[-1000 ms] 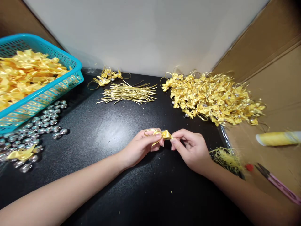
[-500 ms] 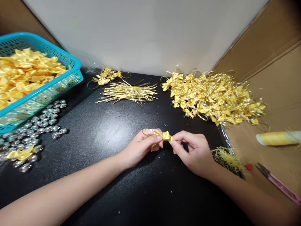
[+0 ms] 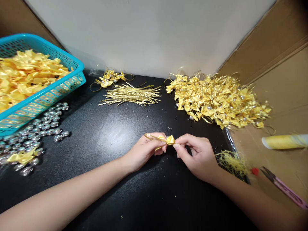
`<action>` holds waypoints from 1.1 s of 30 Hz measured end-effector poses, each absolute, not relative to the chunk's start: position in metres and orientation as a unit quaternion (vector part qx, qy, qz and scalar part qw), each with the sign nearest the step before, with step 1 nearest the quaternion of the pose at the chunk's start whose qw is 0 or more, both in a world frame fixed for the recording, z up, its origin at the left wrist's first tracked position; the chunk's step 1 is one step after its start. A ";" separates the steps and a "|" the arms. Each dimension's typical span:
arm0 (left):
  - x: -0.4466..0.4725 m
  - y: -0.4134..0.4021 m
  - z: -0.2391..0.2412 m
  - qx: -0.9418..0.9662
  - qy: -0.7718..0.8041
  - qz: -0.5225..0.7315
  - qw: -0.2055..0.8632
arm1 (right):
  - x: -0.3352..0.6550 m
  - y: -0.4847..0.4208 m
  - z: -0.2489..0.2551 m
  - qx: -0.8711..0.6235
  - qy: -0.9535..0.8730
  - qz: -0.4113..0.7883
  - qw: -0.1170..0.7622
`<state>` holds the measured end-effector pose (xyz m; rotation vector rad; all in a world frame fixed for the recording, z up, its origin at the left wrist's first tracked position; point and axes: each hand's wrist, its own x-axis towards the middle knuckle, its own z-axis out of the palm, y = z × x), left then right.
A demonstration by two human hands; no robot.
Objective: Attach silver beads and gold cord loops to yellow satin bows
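Observation:
A small yellow satin bow point(image 3: 169, 140) with a thin gold loop is held between both hands above the middle of the black table point(image 3: 101, 134). My left hand point(image 3: 143, 151) pinches its left side, where the loop sticks out. My right hand point(image 3: 198, 156) pinches the right side with thumb and forefinger, the other fingers curled. Both hands are closed on the bow.
A turquoise basket point(image 3: 45, 96) of yellow ribbon pieces stands at the far left. Silver beads point(image 3: 36, 131) lie in front of it. Gold strips point(image 3: 131, 94) lie at the back, a heap of bows point(image 3: 218, 101) at the back right. Scissors point(image 3: 284, 187) and a thread spool point(image 3: 285, 141) rest on cardboard at right.
The hands have stayed in place; the bow and its gold loop shifted slightly left and up between the fingers, and the right fingers closed in on it.

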<state>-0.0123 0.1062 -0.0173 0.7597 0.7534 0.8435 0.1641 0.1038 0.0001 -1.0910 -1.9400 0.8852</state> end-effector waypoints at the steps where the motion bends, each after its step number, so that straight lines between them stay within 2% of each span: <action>1: -0.012 0.106 -0.017 0.350 0.349 0.390 0.777 | 0.164 0.104 0.000 -0.424 -0.753 0.345 0.366; 19: -0.011 0.102 -0.021 0.353 0.370 0.394 0.763 | 0.160 0.101 0.003 -0.404 -0.769 0.311 0.386; 33: -0.010 0.101 -0.023 0.383 0.355 0.410 0.748 | 0.161 0.100 -0.005 -0.421 -0.746 0.352 0.376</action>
